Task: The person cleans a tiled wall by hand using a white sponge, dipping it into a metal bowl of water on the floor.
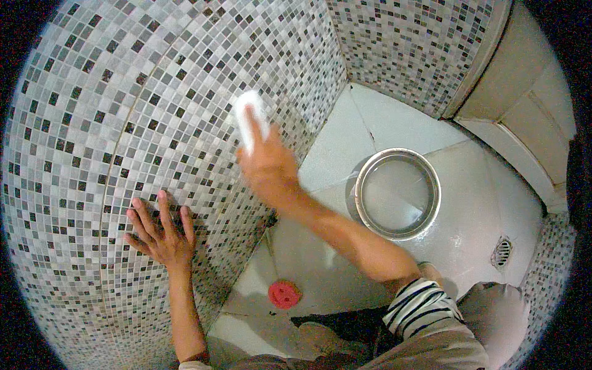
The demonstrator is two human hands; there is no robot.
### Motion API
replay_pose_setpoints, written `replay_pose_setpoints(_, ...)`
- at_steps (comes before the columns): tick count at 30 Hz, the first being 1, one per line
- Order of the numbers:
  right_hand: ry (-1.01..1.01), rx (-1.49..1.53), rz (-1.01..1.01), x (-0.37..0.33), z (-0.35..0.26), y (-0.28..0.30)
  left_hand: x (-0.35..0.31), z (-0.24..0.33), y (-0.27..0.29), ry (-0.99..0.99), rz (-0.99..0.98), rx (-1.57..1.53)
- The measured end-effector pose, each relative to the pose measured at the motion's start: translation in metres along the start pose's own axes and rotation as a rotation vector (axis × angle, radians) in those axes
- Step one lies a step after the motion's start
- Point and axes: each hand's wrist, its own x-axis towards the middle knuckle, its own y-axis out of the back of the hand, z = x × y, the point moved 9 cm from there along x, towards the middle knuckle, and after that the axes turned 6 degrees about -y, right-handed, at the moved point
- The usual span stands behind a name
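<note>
My right hand (271, 169) is closed around a white oblong scrubbing brush (250, 114), its index finger laid along the top. Motion blurs the brush, and its underside is hidden against the mosaic-tiled wall (203, 111). Lower on the same wall, to the left, my left hand (163, 234) rests with fingers spread and nothing in it.
A round metal basin (365, 213) of cloudy water stands on the pale tiled floor (333, 246). Nearer me lies a round pink-red piece (284, 294) with holes. A floor drain (502, 253) sits at the right, below a cream door (524, 105).
</note>
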Motion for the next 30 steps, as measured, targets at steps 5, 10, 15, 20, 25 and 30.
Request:
replay_pose_setpoints(5,0.142,-0.132,-0.01,0.032,-0.001,0.023,-0.004,0.015,-0.007,0.03,-0.019,-0.043)
replay_pose_setpoints(10,0.092,-0.136,0.135,0.044,-0.004,0.036,-0.001,0.012,-0.004,0.018,0.003,-0.035)
replay_pose_setpoints(15,0.215,-0.222,0.005,0.012,-0.008,0.006,0.001,0.004,0.003,0.014,0.008,-0.022)
replay_pose_setpoints(20,0.122,-0.097,0.11,0.059,-0.005,0.044,0.002,0.012,-0.004,0.03,0.009,-0.036)
replay_pose_setpoints(25,0.161,-0.177,-0.052,0.01,-0.029,0.014,-0.003,0.005,-0.003,0.009,-0.014,0.006)
replay_pose_setpoints(30,0.251,-0.233,0.174,0.053,-0.02,0.045,0.002,0.013,-0.003,0.034,-0.025,-0.025)
